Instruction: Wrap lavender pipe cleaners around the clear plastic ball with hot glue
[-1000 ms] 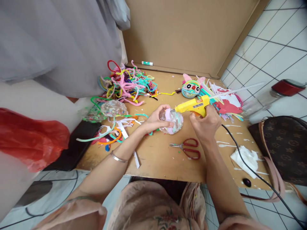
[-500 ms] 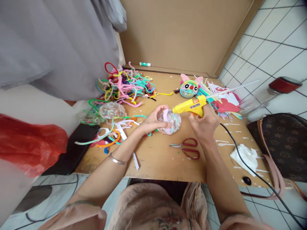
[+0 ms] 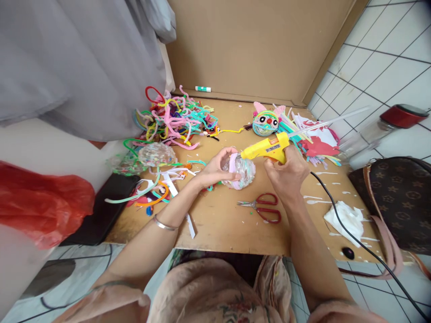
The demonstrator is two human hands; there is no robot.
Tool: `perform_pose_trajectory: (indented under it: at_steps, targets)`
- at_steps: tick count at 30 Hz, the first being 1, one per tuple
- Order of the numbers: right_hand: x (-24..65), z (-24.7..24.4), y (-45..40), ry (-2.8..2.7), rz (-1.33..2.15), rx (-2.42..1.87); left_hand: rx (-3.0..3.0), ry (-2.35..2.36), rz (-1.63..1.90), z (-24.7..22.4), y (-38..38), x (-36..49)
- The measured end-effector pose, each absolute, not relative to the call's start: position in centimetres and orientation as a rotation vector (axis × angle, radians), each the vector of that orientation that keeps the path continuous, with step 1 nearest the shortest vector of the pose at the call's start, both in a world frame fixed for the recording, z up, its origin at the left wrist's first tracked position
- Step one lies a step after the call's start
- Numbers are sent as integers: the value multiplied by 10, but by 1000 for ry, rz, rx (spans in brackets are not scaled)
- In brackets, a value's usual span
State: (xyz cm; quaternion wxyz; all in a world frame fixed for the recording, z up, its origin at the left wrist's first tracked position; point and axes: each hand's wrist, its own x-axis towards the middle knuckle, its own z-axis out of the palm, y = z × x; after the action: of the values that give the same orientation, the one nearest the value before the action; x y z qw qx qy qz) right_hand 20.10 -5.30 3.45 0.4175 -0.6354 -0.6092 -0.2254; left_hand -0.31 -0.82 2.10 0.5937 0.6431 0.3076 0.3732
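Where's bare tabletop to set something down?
Front middle, nearly bare: between the white paper strip, held ball and scissors. Smaller patch behind: between pipe-cleaner pile and eared ball, crossed by a yellow strand. Crowded: the left side and far-right corner.

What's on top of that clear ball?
A pale pink strip lies on the ball, with the tip of the glue gun close to it. The left hand covers part of the strip, and the ball's underside is hidden.

silver bangle (image 3: 165, 225), loose peach-pink sleeves (image 3: 126, 296)
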Motion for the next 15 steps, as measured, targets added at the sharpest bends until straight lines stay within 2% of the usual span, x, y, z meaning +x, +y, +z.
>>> perform_pose_trajectory:
  at_steps: [15]
  targets:
    - [202,35,-54,-1557,-653,-1568,1471,704,884,24,-11,-2]
